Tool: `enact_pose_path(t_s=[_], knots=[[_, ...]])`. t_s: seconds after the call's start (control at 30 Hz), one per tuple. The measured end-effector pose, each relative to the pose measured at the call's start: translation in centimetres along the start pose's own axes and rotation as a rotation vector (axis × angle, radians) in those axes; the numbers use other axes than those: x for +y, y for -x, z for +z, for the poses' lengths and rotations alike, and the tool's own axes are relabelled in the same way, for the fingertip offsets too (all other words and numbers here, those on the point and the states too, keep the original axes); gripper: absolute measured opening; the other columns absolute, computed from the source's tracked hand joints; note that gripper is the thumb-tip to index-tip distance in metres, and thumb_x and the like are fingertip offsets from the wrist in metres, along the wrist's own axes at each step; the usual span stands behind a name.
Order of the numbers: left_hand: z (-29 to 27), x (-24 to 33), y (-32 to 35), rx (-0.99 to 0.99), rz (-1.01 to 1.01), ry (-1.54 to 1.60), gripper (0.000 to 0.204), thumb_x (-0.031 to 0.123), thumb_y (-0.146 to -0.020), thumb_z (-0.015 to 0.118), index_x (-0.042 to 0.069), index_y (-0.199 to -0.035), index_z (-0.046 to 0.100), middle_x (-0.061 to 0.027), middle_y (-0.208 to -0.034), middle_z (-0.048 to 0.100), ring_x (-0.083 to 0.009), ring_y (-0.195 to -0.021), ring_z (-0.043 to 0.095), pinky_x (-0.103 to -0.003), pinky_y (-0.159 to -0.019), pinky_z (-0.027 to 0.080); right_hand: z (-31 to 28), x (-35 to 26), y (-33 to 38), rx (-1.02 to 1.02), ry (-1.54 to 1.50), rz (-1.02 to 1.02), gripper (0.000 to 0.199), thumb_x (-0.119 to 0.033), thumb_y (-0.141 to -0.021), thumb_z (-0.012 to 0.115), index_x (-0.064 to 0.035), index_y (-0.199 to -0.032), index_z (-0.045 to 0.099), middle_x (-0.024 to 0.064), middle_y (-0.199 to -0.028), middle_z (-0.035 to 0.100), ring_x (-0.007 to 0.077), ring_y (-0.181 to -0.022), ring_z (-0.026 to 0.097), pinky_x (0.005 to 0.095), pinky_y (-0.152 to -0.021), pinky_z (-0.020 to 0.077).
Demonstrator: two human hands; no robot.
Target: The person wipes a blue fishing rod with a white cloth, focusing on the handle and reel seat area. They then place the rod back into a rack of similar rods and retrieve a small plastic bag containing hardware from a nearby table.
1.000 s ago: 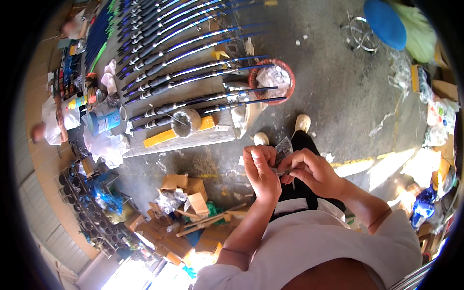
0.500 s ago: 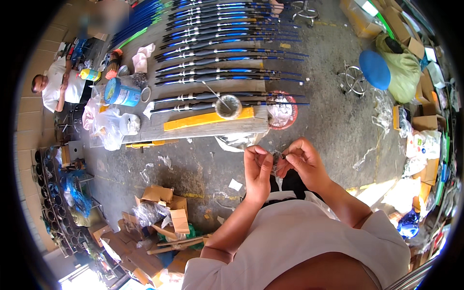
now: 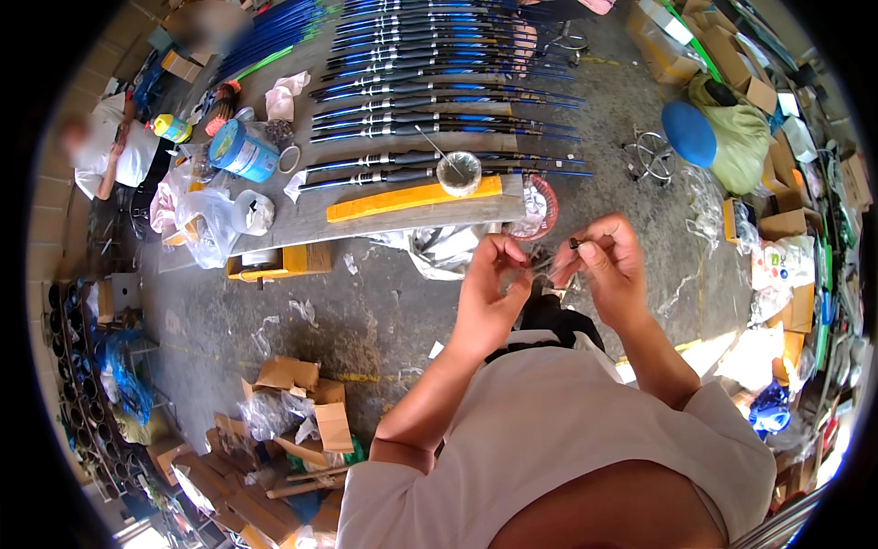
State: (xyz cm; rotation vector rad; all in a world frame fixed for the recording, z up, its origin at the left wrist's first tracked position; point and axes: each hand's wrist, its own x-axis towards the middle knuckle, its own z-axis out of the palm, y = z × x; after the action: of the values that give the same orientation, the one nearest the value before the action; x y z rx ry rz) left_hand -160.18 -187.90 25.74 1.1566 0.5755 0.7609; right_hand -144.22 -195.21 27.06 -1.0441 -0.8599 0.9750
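On the far side of a stained grey concrete floor (image 3: 366, 320), a long weathered wooden workbench (image 3: 393, 220) carries rows of dark blue-and-black rods (image 3: 439, 101), a flat yellow bar (image 3: 412, 199), a roll of clear tape (image 3: 458, 173) and a blue round tin (image 3: 242, 151). Torn brown cardboard boxes (image 3: 293, 403) litter the near left floor, and a blue round stool (image 3: 688, 134) stands at the far right. Near the middle, both hands are raised close together. The left hand (image 3: 489, 284) has its fingers curled in, thumb and forefinger pinched on a small thin dark part (image 3: 549, 263). The right hand (image 3: 611, 265) pinches the same part from the other end; its other fingers are folded loosely.
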Motion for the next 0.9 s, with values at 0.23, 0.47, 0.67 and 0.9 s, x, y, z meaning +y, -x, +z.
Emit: enact_pose_path(t_s=[0.23, 0.47, 0.67, 0.9], knots=[[-2.1, 3.2, 1.3, -0.136, 0.105, -0.424, 0.010, 0.000, -0.085, 0.063, 0.000, -0.091, 0.055, -0.0037, -0.089, 0.055, -0.0087, -0.082, 0.055, -0.024, -0.073, 0.047, 2.0, -1.3, 1.7, 0.000, 0.100, -0.077, 0.017, -0.017, -0.096, 0.052, -0.0047, -0.096, 0.040, 0.0175, -0.083, 0.062, 0.0228, -0.068, 0.064, 0.0339, -0.059, 0.0545], [-2.5, 4.2, 2.7, -0.075, 0.153, -0.514, 0.009, 0.004, -0.088, 0.062, 0.000, -0.084, 0.056, -0.0023, -0.072, 0.056, -0.0077, -0.063, 0.056, -0.022, -0.055, 0.048, 3.2, -1.8, 2.9, -0.039, 0.142, -0.073, 0.013, -0.010, -0.093, 0.055, -0.0025, -0.096, 0.044, 0.0160, -0.084, 0.063, 0.0220, -0.071, 0.065, 0.0321, -0.061, 0.0549], [-2.5, 4.6, 4.2, -0.011, 0.041, -0.308, 0.014, 0.008, -0.092, 0.058, 0.001, -0.081, 0.053, -0.0022, -0.061, 0.052, -0.0070, -0.048, 0.049, -0.023, -0.043, 0.038, 4.5, -2.7, 3.5, -0.110, 0.741, -0.326, 0.012, -0.001, -0.078, 0.071, -0.0012, -0.086, 0.062, 0.0093, -0.079, 0.064, 0.0191, -0.068, 0.063, 0.0281, -0.061, 0.0495], [-2.4, 4.2, 5.4, 0.028, 0.045, -0.253, 0.016, 0.010, -0.094, 0.056, 0.001, -0.082, 0.052, -0.0001, -0.059, 0.050, -0.0050, -0.045, 0.046, -0.021, -0.040, 0.036, 5.3, -2.7, 3.3, -0.203, 1.012, -0.507, 0.015, -0.011, -0.072, 0.074, -0.0066, -0.084, 0.066, 0.0058, -0.074, 0.060, 0.0256, -0.069, 0.058, 0.0346, -0.061, 0.0472]])
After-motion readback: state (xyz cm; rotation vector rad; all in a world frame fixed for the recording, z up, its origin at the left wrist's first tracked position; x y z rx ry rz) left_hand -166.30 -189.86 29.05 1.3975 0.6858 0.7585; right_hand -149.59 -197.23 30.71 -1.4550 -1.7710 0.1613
